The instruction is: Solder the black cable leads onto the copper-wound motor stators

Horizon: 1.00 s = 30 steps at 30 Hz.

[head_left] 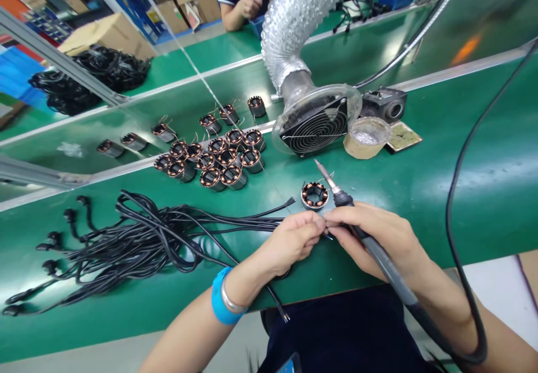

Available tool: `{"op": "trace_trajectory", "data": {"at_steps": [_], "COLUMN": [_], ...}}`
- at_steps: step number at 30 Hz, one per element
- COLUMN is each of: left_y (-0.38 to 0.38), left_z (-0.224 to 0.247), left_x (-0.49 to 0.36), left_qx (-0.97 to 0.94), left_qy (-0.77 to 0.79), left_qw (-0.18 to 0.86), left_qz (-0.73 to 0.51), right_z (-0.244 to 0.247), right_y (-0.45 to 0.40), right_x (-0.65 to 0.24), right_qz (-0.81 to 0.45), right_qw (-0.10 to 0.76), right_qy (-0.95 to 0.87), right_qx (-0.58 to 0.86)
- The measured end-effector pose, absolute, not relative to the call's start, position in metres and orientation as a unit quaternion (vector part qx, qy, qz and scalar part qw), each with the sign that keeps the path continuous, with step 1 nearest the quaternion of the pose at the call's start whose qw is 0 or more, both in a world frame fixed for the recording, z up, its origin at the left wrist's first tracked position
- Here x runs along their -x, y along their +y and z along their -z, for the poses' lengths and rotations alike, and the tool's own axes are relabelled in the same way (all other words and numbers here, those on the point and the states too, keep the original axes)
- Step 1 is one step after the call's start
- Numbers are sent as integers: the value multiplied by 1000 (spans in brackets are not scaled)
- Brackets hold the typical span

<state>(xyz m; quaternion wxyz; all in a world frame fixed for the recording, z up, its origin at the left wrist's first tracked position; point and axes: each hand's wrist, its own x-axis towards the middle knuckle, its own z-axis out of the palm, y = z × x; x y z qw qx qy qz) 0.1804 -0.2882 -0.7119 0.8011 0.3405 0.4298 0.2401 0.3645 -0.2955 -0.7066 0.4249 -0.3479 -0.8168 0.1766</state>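
My left hand (297, 239) is closed in a pinch on the end of a black cable, with a blue wire tip showing beside the fingers. Touching it, my right hand (372, 233) has a soldering iron (344, 198) lying in its grip, the metal tip pointing up and left. Its thumb and forefinger meet at the cable end too. Just above the hands a copper-wound stator ring (314, 196) rests on the green bench (420, 194). A heap of black cables with plugs (147, 238) spreads to the left.
Several stators (229, 158) stand behind the cables. A fume fan (317, 129) on a silver duct (290, 20) is at the back, beside a round tub (366, 138) and a sponge tray (402, 136). The iron's cord loops at right. Across the partition sits another person (247, 3).
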Motion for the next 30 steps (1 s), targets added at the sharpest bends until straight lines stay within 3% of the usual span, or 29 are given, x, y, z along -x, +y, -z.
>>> {"op": "trace_trajectory", "data": {"at_steps": [8,16,23,30], "left_y": [-295,-301,-302,-304], "left_z": [709,714,715,716], "left_x": [-189,-193,-193,-193], "left_qx": [-318,-345,-359,-361], "left_qy": [464,492,507,509], "left_qw": [775,732,716,710], "left_qz": [-288,-322,-318,-326], "right_z": [712,719,707,698], "right_y": [-290,-291,-312,-327], "right_x": [-377,-365,-386,-402], "right_qz": [-274,-189,-237,-273], "right_qw": [391,459,438,504], "right_qy": [-774,-770,-751,-685], "right_qx": [417,400,433,450]}}
